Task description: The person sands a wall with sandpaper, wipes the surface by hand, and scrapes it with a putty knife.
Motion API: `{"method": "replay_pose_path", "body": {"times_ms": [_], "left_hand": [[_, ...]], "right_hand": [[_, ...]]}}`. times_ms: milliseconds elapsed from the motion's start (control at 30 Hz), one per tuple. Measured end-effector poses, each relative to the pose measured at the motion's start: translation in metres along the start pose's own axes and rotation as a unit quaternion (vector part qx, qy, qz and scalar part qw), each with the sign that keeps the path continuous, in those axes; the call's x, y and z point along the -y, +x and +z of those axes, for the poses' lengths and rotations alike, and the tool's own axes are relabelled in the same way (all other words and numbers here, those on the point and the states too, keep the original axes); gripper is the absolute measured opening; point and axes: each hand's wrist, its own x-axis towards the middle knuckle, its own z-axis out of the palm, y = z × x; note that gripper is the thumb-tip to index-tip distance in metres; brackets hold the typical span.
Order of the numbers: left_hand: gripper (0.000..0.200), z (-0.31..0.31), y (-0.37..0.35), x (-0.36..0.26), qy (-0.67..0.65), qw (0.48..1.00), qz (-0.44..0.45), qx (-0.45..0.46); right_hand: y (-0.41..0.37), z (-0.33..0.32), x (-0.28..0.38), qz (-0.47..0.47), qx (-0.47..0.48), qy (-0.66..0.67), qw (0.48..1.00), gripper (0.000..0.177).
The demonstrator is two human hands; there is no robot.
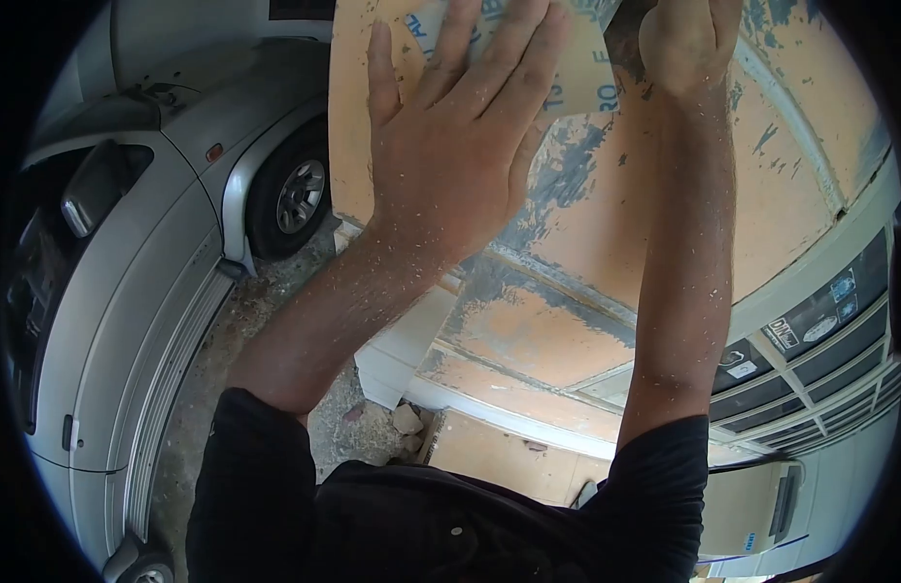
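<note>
My left hand (450, 155) lies flat with its fingers spread on a pale sheet of sandpaper (584, 83), whose backing with blue printed letters faces me. The sheet rests against a surface of worn orange paint (606, 185) with grey patches showing through. At the top edge, to the right of the sheet, my right hand (685, 44) is closed with its fingers curled. Whatever it grips, if anything, is hidden, and part of that hand lies outside the view. Pale flecks of dust cover both forearms.
A silver car (130, 262) stands close on the left, its front wheel (290, 194) near the painted surface. Grilled windows (810, 340) with stickers are at right. Stones (408, 420) lie on the rough ground below. A beige box-shaped object (751, 505) is at lower right.
</note>
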Motion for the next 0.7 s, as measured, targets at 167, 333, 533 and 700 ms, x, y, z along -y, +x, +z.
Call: {"method": "replay_pose_path", "body": {"times_ms": [167,333,533,700], "left_hand": [[0.049,0.004,-0.155,0.011,0.033,0.990,0.027,0.132],[0.053,0.009,-0.073,0.007,-0.034,0.997,-0.018,0.060],[0.053,0.016,-0.015,-0.004,-0.005,1.000,0.012,-0.008],[0.046,0.006,-0.143,0.008,0.045,0.993,-0.006,0.106]], "right_hand": [[-0.001,-0.003,-0.011,0.002,0.000,-0.023,1.000,0.072],[-0.002,-0.005,-0.013,0.022,-0.005,-0.041,0.999,0.069],[-0.005,-0.005,-0.008,0.018,-0.024,-0.086,0.996,0.068],[-0.008,-0.018,-0.013,-0.009,0.031,-0.062,0.998,0.075]]}}
